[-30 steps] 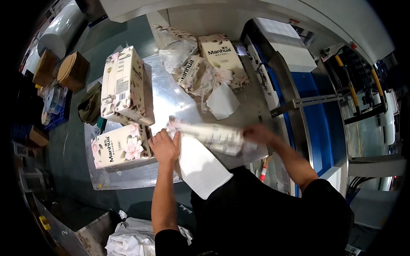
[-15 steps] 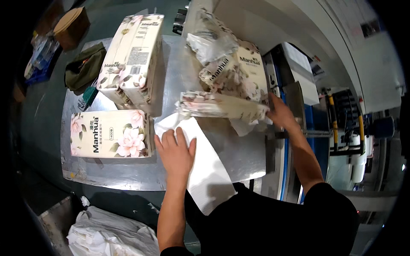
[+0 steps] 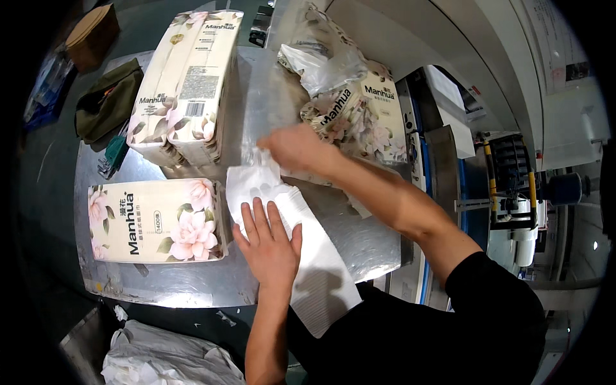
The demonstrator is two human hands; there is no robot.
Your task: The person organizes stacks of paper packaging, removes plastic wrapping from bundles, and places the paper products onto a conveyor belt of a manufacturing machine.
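A long stack of white tissue paper (image 3: 324,276) lies at a slant on the metal table, its near end reaching over the front edge against my body. My left hand (image 3: 273,247) rests flat on its upper part, fingers stretched out. My right hand (image 3: 296,149) crosses over to the stack's far end, fingers closed on wrinkled clear plastic film (image 3: 252,156); motion blurs the fingertips. Left of the stack lies a cream tissue pack (image 3: 154,221) with pink flowers. Behind it stand two more such packs (image 3: 186,83), side by side. A floral wrapper is partly hidden under my right forearm.
Crumpled floral wrappers and clear film (image 3: 346,115) pile up at the back right, beside machinery (image 3: 443,147). An olive pouch (image 3: 109,99) and a green-handled tool (image 3: 115,154) sit at the table's left edge. A white bag (image 3: 170,353) is on the floor below.
My right hand has swung left from the floral wrapper at the right to the far end of the tissue stack. My left hand stays on the stack.
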